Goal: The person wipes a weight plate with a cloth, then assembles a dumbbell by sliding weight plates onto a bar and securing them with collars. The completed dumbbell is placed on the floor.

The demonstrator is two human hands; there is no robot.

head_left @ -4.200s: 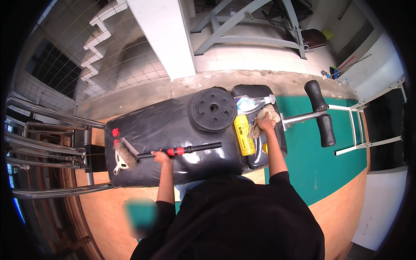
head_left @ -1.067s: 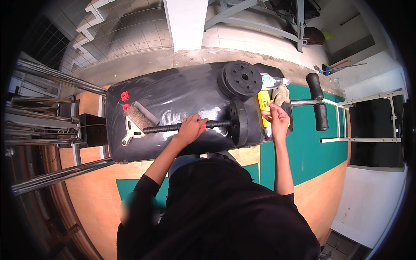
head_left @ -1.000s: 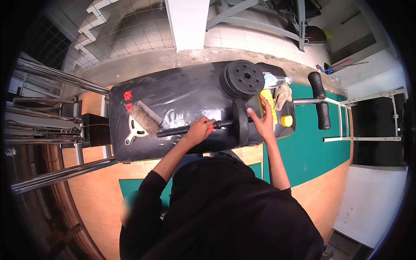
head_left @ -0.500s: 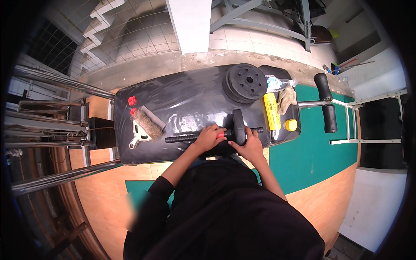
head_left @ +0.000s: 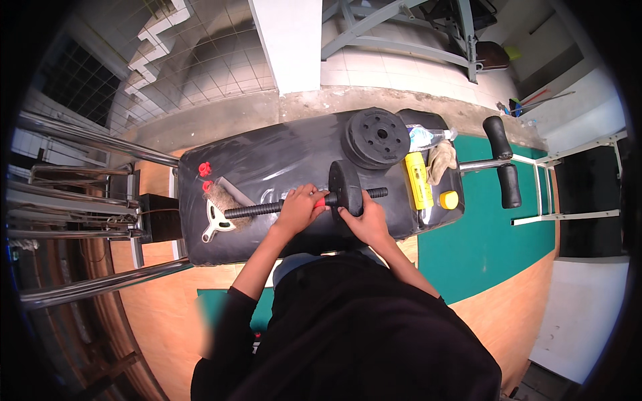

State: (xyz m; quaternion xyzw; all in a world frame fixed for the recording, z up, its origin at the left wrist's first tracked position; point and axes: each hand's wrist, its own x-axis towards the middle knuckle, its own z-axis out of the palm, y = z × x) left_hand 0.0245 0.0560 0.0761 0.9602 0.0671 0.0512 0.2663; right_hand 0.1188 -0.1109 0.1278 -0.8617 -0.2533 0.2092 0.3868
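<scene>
A threaded dumbbell bar [head_left: 257,210] lies across my front, its left end over the brush and its right end sticking out past a black weight plate [head_left: 346,182]. My left hand [head_left: 299,208] is closed around the bar beside its red section [head_left: 320,202]. My right hand [head_left: 368,224] grips the plate's near edge, thumb on the left side and fingers on the right. The plate stands upright on the bar, near its right end. A bristle brush [head_left: 227,199] with a white handle lies at the left, partly under the bar. Two red nuts [head_left: 204,168] sit beyond it.
Black plates [head_left: 374,137] are stacked at the far right of the black padded bench [head_left: 287,150]. Nearby are a clear bottle [head_left: 425,137], a yellow bottle [head_left: 418,182], a beige cloth [head_left: 441,160] and a yellow cap [head_left: 449,200]. Chrome rails [head_left: 100,142] flank the left.
Both hands have moved left and slightly away from me with the bar and plate. The bar's left end now overlaps the brush, and the plate's flat face shows more.
</scene>
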